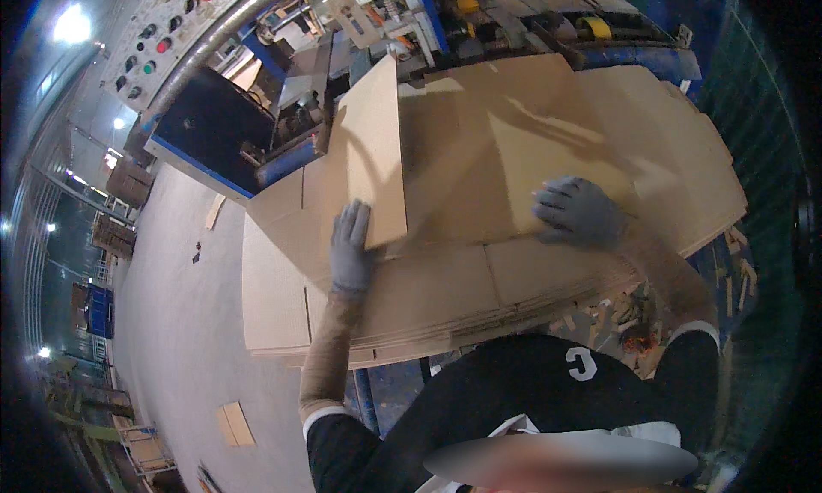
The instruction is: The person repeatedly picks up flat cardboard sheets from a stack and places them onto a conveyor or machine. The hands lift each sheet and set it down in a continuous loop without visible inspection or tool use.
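Observation:
Both my hands wear grey gloves. The fingers of my left hand (351,246) are stretched out and lie flat against a raised cardboard flap (377,163), near its lower end. My right hand (584,212) rests with its fingers apart on a brown cardboard sheet (458,155), near that sheet's front edge; its thumb is partly hidden. Beneath lies a stack of flat cardboard sheets (428,292) with crease lines, whose layered edges face me. Shadows of my arms fall across the upper sheets.
A machine with metal parts (364,18) and blue rollers (291,161) stands beyond the stack. At the upper left is a control panel (158,44) with buttons. Cardboard scraps (604,322) lie below the stack's right side. A cardboard piece (235,424) is on the grey floor (180,322).

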Tool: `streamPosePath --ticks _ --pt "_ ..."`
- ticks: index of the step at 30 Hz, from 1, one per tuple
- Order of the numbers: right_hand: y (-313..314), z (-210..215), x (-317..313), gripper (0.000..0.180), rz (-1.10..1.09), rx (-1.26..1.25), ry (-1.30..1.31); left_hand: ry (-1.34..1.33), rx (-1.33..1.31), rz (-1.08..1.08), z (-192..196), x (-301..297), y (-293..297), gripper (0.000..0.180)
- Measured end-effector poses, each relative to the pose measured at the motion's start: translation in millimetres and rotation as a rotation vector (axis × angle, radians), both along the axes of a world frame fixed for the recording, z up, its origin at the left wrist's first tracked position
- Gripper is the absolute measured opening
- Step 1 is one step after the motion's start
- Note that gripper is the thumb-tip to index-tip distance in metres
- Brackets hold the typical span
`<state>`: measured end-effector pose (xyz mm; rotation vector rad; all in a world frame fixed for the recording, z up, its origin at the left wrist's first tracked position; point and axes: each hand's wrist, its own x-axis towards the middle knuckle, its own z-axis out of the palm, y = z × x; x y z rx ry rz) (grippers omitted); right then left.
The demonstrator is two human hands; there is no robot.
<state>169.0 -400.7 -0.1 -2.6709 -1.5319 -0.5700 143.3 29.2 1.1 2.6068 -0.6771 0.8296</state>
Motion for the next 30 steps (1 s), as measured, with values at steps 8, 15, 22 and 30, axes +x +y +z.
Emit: streamPosePath --ticks 8,15,22,30 --pt "-47 -20 54 0.051 -0.235 0.041 0.035 0.019 -0.080 0.075 -14 25 -26 0.058" --pt "-4 -23 139 0.045 -0.555 0.217 -0.197 0.071 0.022 0.474 -8 146 -36 0.071" --pt "-159 -39 -29 0.051 -1.188 0.951 0.052 0.106 -0.300 1.222 -10 -54 74 0.087" --pt "-331 -160 -81 0.040 -1.536 -0.062 0.099 0.241 -0.805 1.441 -39 -134 127 0.087"
